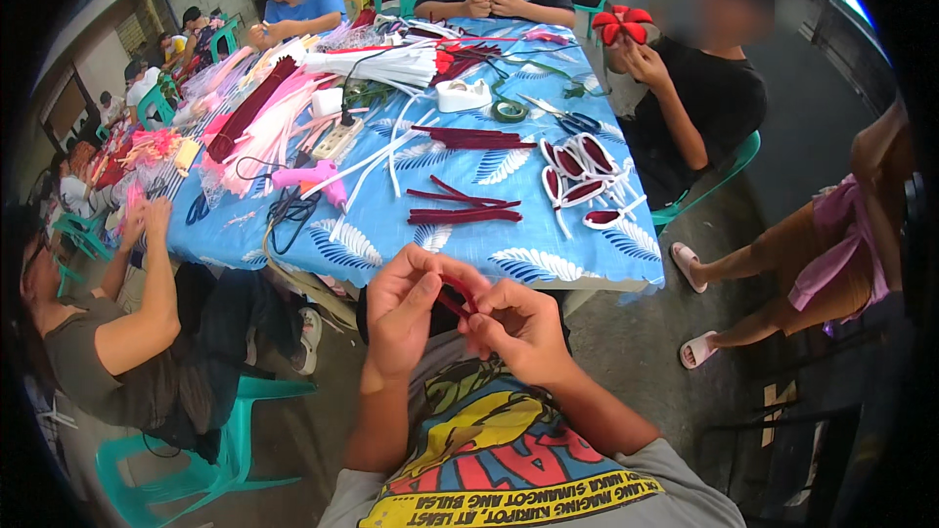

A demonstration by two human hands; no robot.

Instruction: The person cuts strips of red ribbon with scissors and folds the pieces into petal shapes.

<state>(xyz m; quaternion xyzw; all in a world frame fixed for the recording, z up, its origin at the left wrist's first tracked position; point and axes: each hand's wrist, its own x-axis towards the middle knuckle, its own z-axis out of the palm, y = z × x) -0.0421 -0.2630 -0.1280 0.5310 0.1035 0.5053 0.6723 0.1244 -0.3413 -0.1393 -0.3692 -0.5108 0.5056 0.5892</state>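
Clearly both the left hand (403,308) and right hand (518,328) pinch a dark red strip (454,295) tightly, so overbending could crease or snap it, or let it slip loose.

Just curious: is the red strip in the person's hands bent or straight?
Bent: the red strip forms a narrow loop between the left hand and right hand.

My hands (460,318) pinch a fuzzy, matt dark-red pipe cleaner (454,299); the desk (391,235) wears a smooth, slightly glossy blue cloth with white leaf print.
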